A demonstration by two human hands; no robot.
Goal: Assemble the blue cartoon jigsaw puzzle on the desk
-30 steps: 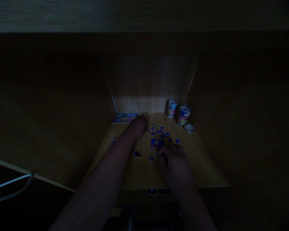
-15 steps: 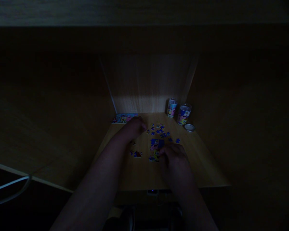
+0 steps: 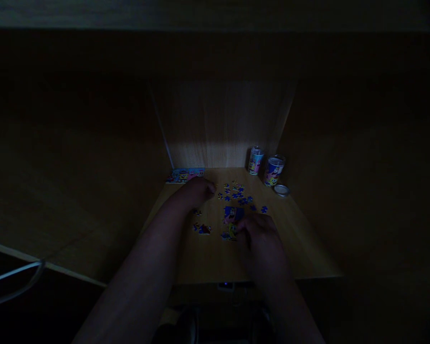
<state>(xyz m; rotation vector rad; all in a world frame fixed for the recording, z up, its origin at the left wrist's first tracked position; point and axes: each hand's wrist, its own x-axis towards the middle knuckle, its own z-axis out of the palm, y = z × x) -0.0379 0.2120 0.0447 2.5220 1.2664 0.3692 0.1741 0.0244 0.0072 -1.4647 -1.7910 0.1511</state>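
Note:
The scene is very dark. My right hand [image 3: 260, 234] is closed in a pinch at the right edge of a partly joined jigsaw puzzle [image 3: 232, 215], on a yellow puzzle piece [image 3: 232, 230]. My left hand [image 3: 202, 189] reaches farther in, its fingers pressed together beside loose puzzle pieces [image 3: 235, 195]; what they hold, if anything, is too dark to make out. Below the left forearm's edge lie a small joined cluster [image 3: 204, 230] with red in it and a few single pieces [image 3: 197, 212].
A wooden tabletop [image 3: 208, 260] sits between dark side panels and a back panel [image 3: 222, 124]. At the back right stand two cartoon-printed cans [image 3: 255, 161] with a round lid [image 3: 281, 190] in front. A colourful picture sheet [image 3: 182, 175] lies back left. A pale cable [image 3: 14, 272] hangs at left.
My left hand has drawn back slightly to the left and down, away from the loose pieces. My right hand has stayed almost still at the puzzle.

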